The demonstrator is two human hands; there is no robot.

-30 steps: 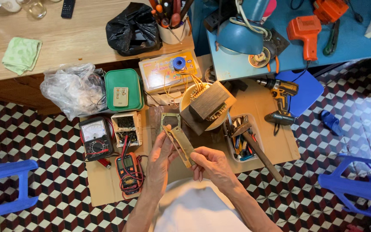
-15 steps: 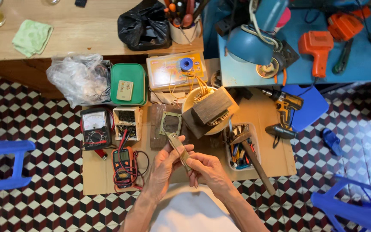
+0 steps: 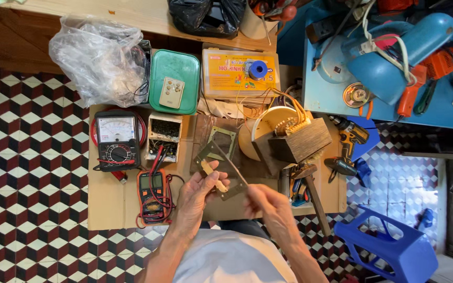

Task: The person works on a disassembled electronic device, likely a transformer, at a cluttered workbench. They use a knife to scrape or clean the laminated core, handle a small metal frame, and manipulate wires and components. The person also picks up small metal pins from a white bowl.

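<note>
My left hand [image 3: 197,193] holds a flat L-shaped metal plate [image 3: 225,169] over the low wooden board [image 3: 106,202]; thumb and fingers pinch its left part. My right hand [image 3: 267,203] grips the plate's lower right end, fingers closed. Just beyond the plate lies a square metal frame piece [image 3: 222,140]. A large transformer [image 3: 294,141] with copper winding and coloured wires sits to the right of it.
An analog meter [image 3: 116,139] and an orange digital multimeter [image 3: 153,195] lie left. A small parts box [image 3: 164,137], green case [image 3: 174,81], plastic bag [image 3: 98,57], yellow box [image 3: 239,73], cordless drill [image 3: 348,144], hammer [image 3: 313,195], blue lamp [image 3: 394,57] and blue stool [image 3: 389,249] surround the board.
The view has moved closer. The plate is turned flatter in my hands, and my right hand has shifted to its lower right end.
</note>
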